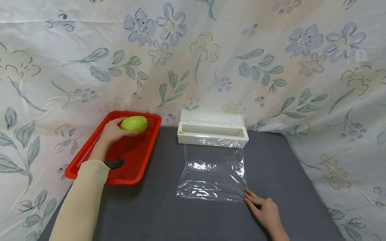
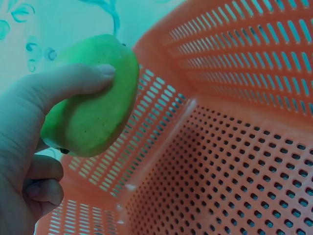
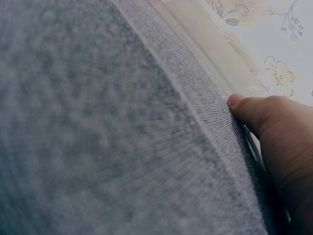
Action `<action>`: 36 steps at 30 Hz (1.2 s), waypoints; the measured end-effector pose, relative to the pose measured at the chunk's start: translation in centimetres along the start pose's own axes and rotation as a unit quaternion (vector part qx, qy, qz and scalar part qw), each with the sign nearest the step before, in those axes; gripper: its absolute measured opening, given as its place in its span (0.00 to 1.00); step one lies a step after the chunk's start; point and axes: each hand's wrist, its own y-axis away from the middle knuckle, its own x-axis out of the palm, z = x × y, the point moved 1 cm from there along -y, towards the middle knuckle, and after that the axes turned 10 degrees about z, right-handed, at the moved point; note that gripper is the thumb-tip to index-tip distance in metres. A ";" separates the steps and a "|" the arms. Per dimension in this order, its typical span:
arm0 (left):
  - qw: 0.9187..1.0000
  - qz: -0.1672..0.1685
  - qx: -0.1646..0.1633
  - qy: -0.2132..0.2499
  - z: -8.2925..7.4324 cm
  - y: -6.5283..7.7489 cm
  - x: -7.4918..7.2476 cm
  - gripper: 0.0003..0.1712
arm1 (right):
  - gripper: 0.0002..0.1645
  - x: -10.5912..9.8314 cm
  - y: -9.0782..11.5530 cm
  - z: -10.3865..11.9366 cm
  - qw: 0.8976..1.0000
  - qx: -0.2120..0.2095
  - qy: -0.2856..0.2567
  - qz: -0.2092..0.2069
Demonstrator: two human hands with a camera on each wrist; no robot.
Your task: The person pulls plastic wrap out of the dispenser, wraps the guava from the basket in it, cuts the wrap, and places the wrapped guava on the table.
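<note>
A green mango (image 1: 134,124) is in the grip of my left hand (image 1: 113,131), above the far part of a red plastic basket (image 1: 132,170). The left wrist view shows the thumb lying across the near side of the mango (image 2: 98,112), with the basket's slotted wall behind it. A sheet of clear plastic wrap (image 1: 211,180) extends over the dark tabletop from a white dispenser box (image 1: 212,142), whose lid stands raised. At the sheet's near right corner, my right hand (image 1: 265,212) pinches the film between thumb and fingers.
The dark grey tabletop (image 1: 163,214) lies under the basket and box. Floral cloth (image 1: 205,67) hangs behind and along both sides. A small green piece (image 1: 181,132) sits at the box's left end. A black wrist mount (image 1: 116,163) shows beside the left sleeve.
</note>
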 end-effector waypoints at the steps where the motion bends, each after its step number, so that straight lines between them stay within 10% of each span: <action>1: 1.000 -0.001 -0.002 -0.001 -0.2 0.2 -0.1 0.59 | 0.16 0.0 0.0 0.0 1.000 0.002 0.000 0.001; 36: 0.996 -0.044 0.058 0.046 -5.9 4.8 1.9 0.55 | 0.16 -0.4 -0.3 0.6 1.000 0.002 0.002 0.006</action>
